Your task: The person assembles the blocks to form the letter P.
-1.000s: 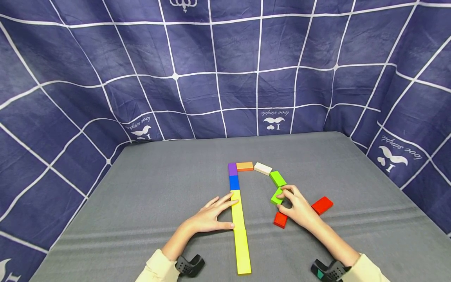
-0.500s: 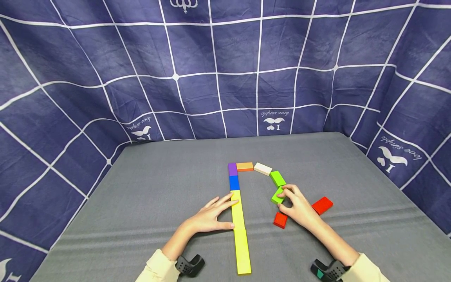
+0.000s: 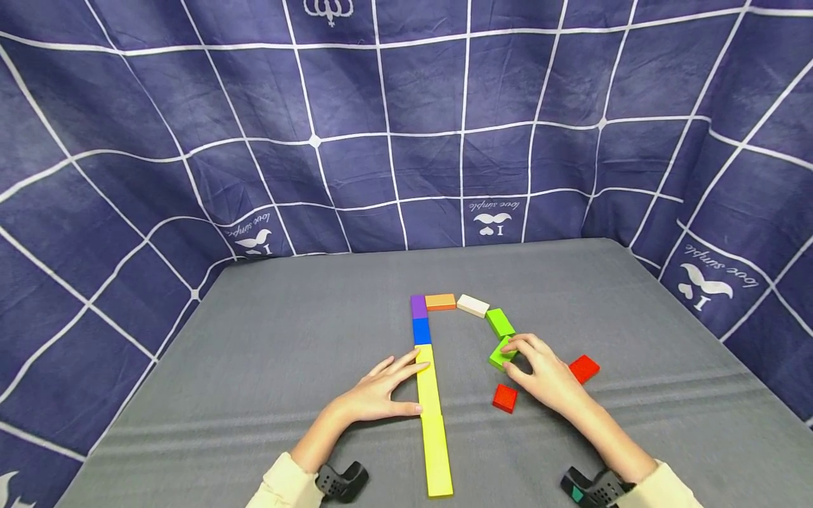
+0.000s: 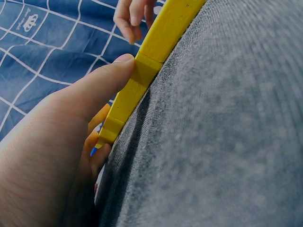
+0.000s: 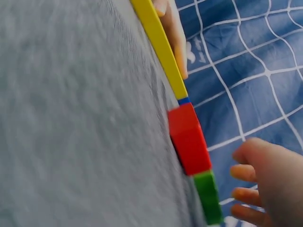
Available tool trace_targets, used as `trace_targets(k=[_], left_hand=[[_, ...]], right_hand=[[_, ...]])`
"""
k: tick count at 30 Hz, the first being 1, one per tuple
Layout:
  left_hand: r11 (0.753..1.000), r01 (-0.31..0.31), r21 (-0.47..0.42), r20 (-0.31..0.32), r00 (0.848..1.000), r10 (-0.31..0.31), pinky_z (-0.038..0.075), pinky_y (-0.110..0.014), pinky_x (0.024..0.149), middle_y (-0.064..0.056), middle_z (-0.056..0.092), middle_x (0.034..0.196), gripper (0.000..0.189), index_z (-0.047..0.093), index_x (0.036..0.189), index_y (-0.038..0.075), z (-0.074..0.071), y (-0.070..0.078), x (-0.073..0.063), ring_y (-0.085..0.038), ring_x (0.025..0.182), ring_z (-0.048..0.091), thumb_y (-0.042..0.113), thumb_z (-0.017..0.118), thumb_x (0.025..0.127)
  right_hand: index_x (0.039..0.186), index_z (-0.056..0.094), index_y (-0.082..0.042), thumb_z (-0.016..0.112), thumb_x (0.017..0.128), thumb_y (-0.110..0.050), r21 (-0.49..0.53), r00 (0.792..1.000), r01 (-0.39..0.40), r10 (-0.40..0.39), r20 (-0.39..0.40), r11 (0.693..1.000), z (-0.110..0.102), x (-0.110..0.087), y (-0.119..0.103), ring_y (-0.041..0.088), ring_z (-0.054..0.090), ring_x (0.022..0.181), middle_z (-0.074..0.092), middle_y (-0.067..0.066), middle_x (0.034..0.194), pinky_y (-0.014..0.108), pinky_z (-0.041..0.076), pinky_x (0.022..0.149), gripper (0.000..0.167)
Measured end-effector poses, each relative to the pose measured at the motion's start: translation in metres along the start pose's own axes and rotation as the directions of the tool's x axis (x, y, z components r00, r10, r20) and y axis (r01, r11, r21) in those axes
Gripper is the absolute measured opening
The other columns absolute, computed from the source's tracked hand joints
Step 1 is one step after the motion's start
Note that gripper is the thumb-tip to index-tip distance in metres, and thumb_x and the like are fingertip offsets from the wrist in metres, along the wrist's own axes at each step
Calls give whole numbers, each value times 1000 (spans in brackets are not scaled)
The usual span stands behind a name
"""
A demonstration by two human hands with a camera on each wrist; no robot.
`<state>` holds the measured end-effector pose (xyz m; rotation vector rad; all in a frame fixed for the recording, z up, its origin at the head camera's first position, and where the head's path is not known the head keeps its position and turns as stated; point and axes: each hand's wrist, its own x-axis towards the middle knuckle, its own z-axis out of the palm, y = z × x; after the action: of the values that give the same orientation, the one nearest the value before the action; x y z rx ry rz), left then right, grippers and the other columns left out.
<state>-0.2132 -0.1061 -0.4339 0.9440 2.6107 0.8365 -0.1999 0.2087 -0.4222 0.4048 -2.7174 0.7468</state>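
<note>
My left hand [image 3: 375, 395] lies with fingers spread along the left side of the far yellow block [image 3: 429, 388], its thumb and fingertips touching it. A second yellow block [image 3: 438, 458] continues the row toward me. Beyond them, a blue block [image 3: 422, 331] and a purple block [image 3: 418, 307] extend the line. My right hand [image 3: 546, 377] hovers at the near green block [image 3: 497, 358], fingertips overlapping it in the head view. Thumb and fingers are apart, with nothing between them in the right wrist view. Its upper end meets another green block [image 3: 500, 322].
From the purple block, an orange block [image 3: 441, 303] and a white block [image 3: 473, 305] curve right to the green ones. One red block [image 3: 504, 398] lies nearer me; another red block [image 3: 586, 368] sits partly behind the right hand. Grey cloth [image 3: 305, 317] covers the table before a blue grid curtain [image 3: 425, 169].
My right thumb and fingers have drawn slightly off the near green block, to the right, uncovering more of the nearer red block. The left hand stays in place.
</note>
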Motion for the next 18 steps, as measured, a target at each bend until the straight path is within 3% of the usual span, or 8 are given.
trace_targets(k=[5,8,13,18], left_hand=[[1000,-7,2,-3,1000,7,11,-47,115,10,17,152,69,33,140,33,0,-1,0,-21,142,11,52,60,79],[1000,-8,1,-6,1000,8,12,-48,114,10,18,152,69,33,139,34,0,-1,0,-23,142,12,52,61,79],[1000,-6,-4,-7,1000,6,12,-48,114,10,17,152,68,34,139,34,0,-2,0,-22,141,12,51,61,78],[1000,-8,0,-10,1000,8,12,-47,114,10,17,152,69,34,139,34,0,-1,-1,-21,141,13,51,61,78]], right_hand=[[103,63,-13,64,81,-24,-98,998,-15,20,51,995,-21,-1,6,30,55,103,59,7,108,51,44,81,24],[107,63,-10,64,81,-31,-150,990,-33,53,132,988,-36,-6,19,35,53,104,58,12,110,55,41,79,33],[118,56,-7,66,77,-44,-115,936,-75,110,335,991,-55,-16,41,42,47,107,48,20,119,55,41,77,56],[119,53,-4,74,71,-32,-23,908,-71,74,412,997,-65,-18,54,40,46,104,44,24,121,41,43,76,60]])
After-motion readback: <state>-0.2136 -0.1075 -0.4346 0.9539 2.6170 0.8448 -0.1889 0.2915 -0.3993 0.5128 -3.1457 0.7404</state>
